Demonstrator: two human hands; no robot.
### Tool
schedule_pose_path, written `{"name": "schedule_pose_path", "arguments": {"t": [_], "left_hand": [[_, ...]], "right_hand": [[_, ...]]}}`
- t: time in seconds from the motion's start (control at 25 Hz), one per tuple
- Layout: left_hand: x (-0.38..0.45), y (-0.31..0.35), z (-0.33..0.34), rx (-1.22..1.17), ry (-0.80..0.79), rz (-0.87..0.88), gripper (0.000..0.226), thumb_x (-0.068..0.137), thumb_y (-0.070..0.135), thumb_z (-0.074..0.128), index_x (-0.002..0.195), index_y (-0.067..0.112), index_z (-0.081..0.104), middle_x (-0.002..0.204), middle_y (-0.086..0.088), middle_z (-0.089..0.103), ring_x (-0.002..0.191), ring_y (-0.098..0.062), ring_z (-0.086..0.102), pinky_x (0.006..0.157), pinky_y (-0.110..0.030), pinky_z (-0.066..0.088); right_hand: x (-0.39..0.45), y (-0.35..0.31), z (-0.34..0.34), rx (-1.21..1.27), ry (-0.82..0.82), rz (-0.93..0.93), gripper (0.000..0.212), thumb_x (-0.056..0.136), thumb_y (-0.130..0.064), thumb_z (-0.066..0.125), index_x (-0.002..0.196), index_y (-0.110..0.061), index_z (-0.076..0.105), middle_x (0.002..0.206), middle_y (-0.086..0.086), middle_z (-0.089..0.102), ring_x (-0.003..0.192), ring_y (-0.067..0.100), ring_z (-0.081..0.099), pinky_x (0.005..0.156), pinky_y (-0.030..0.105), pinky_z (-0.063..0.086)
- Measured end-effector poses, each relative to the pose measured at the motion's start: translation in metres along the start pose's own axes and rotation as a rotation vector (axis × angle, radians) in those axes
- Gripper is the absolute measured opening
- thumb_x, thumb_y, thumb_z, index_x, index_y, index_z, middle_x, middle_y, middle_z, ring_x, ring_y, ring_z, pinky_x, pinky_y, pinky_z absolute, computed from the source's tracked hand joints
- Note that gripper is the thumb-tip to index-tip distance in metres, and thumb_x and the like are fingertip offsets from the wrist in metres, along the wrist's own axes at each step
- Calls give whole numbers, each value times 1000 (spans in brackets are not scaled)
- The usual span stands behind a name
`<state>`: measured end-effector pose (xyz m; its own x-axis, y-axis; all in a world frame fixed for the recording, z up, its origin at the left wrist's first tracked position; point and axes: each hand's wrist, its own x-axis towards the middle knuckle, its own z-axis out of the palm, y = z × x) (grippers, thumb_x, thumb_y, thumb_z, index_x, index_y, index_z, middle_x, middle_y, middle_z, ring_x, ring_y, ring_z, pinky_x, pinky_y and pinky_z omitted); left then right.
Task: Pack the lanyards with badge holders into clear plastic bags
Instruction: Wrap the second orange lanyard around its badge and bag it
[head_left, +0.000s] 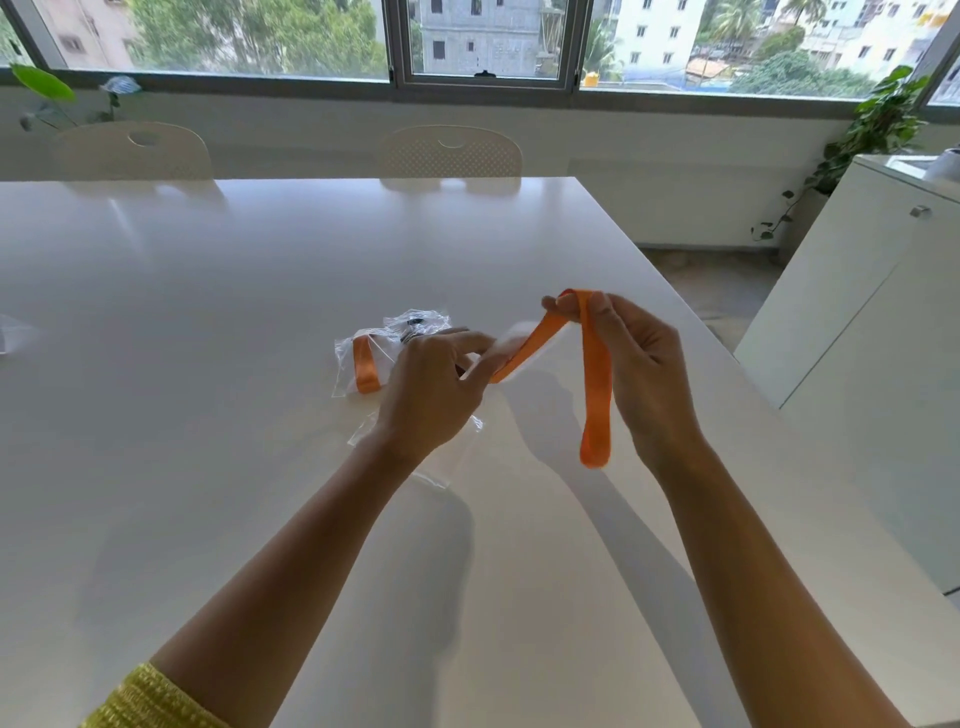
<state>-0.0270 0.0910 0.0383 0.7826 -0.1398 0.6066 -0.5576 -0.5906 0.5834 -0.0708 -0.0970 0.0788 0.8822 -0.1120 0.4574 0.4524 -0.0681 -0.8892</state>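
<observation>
I see two bare hands over white table (208, 364). Right hand (644, 374) pinches orange lanyard (595, 379) at fold, loop dangling. Left hand (431, 395), fingers curled, holds lanyard's other end over clear bag (363, 431). Beyond, packed bag (374, 353) lies on table.

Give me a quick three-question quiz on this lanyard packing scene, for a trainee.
1. True or false: the right hand pinches the orange lanyard at its fold.
2. What lies beyond the left hand? A) a packed bag B) scissors C) a box
3. Fill in: the lanyard's loose loop hangs ____ the table.

Key: 1 true. 2 A, the packed bag. 3 above.
</observation>
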Motion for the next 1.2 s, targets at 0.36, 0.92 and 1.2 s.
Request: {"name": "schedule_pose_path", "arguments": {"t": [0.36,0.92,1.2], "left_hand": [[-3,0,-17,-668,-464,-198,15,83,28,74,93,36,80,99,11,78,67,-14,72,47,-23,56],[-8,-3,-8,-1243,-160,-600,19,82,16,69,98,7,75,84,-8,77,54,-12,68,45,-18,53],[-1,-18,-14,-1360,167,-846,17,95,14,66,110,7,64,101,-11,72,86,-18,75,66,-26,62]], "right_hand": [[19,19,-18,43,-161,4,42,107,-13,29,111,-20,70,113,-3,74,109,23,68,92,34,55],[-15,65,15,1,-360,149,18,97,-26,59,103,-10,64,97,-6,73,96,8,65,88,24,52],[-18,64,22,-47,-326,329,40,106,-23,35,86,-19,69,98,-8,75,98,3,63,93,25,45]]}}
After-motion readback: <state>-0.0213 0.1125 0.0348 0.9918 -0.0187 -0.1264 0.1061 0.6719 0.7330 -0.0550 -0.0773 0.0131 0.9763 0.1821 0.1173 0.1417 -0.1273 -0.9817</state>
